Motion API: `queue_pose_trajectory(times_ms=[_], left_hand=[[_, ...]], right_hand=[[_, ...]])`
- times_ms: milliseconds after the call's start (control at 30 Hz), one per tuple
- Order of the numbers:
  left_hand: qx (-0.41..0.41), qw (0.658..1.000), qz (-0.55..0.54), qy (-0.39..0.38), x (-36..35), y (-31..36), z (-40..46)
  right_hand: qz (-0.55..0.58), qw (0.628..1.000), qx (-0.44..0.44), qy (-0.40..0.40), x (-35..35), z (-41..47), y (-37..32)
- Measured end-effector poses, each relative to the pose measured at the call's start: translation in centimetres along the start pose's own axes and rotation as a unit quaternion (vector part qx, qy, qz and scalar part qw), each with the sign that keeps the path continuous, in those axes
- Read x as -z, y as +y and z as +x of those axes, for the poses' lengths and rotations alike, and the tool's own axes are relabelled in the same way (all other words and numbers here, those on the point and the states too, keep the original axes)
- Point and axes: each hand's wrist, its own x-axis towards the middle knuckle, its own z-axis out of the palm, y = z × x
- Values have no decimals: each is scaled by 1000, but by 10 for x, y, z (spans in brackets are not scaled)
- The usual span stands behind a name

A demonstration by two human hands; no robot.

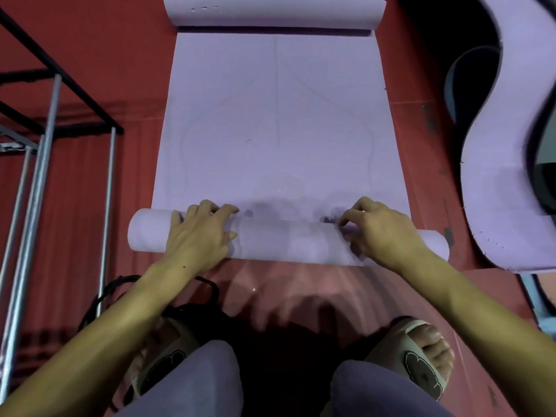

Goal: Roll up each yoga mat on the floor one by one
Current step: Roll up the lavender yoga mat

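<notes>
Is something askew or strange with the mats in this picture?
Yes. The rolled part under the left hand and right hand sticks out past the flat mat on the left, so it rolls unevenly. The far end curls up, and another purple mat lies wavy on the right.
</notes>
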Motion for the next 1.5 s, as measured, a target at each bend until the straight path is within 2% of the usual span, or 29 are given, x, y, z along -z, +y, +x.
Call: queue_pose_trajectory(times_ms=[100,200,367,567,733,833,933,1067,1233,1400,1500], left_hand=[[-21,998,39,46,-11,10,-2],[-41,994,52,88,-16,21,-1],[-49,990,66,118,-15,23,0],[-47,989,39,136,-15,11,8],[-32,995,-46,87,-3,8,12],[-35,996,-73,45,-1,3,14],[-55,994,-80,40,0,-2,15],[-89,991,-86,50,-3,-7,15],[-119,992,-32,40,-7,-16,26],[-143,986,56,61,-5,-31,31],[-134,987,50,70,-3,-29,29]], right_hand=[[-59,995,-5,83,-19,-13,-17],[-46,992,5,120,-26,-23,-24],[-62,994,14,85,-26,-26,-22],[-32,995,2,96,-27,-18,-19],[16,995,-3,98,-29,-15,-15],[-33,991,-67,114,-28,-16,-21],[-79,985,-84,128,-28,-20,-30],[-49,983,-78,156,-34,-24,-26],[-17,985,-45,165,-40,-27,-19],[-74,991,-51,104,-38,-23,-19],[-78,991,-45,97,-37,-20,-16]])
